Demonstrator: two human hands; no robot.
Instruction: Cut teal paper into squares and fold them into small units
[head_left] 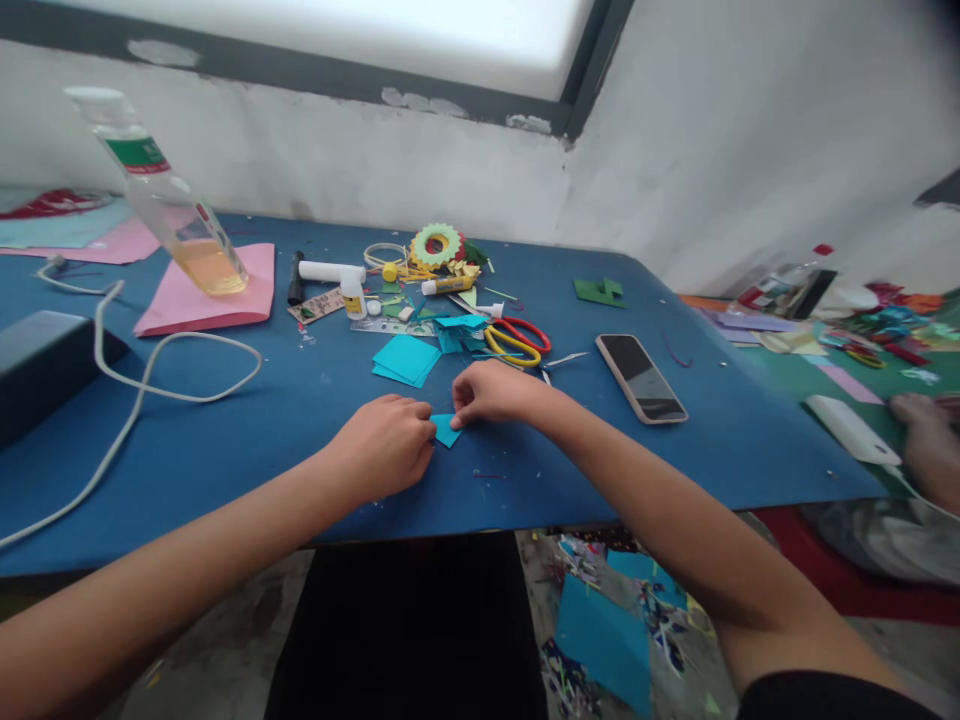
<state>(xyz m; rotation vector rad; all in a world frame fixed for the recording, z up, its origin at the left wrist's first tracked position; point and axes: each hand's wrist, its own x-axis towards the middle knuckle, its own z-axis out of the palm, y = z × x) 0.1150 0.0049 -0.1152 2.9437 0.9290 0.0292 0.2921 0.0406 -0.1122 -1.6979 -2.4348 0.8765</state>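
Left hand (pixel 394 442): I hold the paper (pixel 447 430) near the surface's (pixel 225 440) front edge.
Right hand (pixel 491 391): I pinch its right corner.

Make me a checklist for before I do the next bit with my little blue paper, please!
1. Small bright-blue paper piece steadied: ok, your left hand and right hand are both on it.
2. Edges lined up: cannot tell, your fingers cover part.
3. Stack of square bright-blue paper sheets nearby: ok, just beyond your hands.
4. Scissors with red and yellow loop handles clear of your right hand: cannot tell, they lie close behind it.
5. Thin purple strip tidied away: not ok, it's on the blue tabletop near your hands.
6. Clear bottle of yellowish liquid away from your hands: ok, it's far to the left.
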